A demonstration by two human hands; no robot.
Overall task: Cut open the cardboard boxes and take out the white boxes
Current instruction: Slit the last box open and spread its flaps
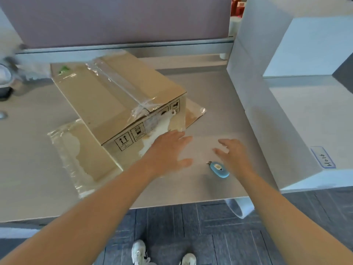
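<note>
Your left hand is hovering with fingers spread wide and straight, holding nothing, at the near right corner of the cardboard box; whether it is touching the torn label there cannot be told. Your right hand is also reaching out empty, fingers loosely extended, just above the desk.

Count: one blue cutter, lying at 6 o'clock of your right hand, just beside the wrist, untouched. One cardboard box, at 10 o'clock of your left hand, sitting closed, clear tape running along its top seam; contents not visible. Flattened cardboard pieces are lying under it, showing at its 8 o'clock and 3 o'clock sides. One white partition is standing at 3 o'clock, bearing one handwritten label.
</note>
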